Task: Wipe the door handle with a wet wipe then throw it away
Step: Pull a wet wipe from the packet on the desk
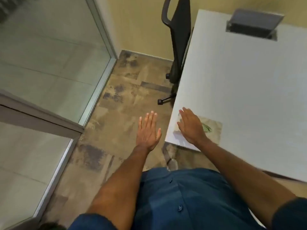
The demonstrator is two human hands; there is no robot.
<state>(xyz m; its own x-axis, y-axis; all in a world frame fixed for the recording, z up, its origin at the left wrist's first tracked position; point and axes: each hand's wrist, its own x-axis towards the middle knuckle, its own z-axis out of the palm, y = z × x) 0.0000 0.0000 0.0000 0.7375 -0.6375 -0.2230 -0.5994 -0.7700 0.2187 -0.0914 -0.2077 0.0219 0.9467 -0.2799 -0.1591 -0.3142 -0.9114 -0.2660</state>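
Both hands are spreading flat and holding nothing: the left hand [148,131] over the floor, the right hand [191,126] hovering above the wipe pack [212,130] on the table [249,83]; being soft, light and crinkly, it should be pinched at an edge

The white table [249,97] fills the right side of the view. A grey cable-port flap [254,20] stands open at its far end. Near the front corner lies a flat pack [214,130] with an oval opening, partly covered by a hand. The mottled brown floor [119,105] carries a black wheeled office chair [179,47] beside the table's left edge.
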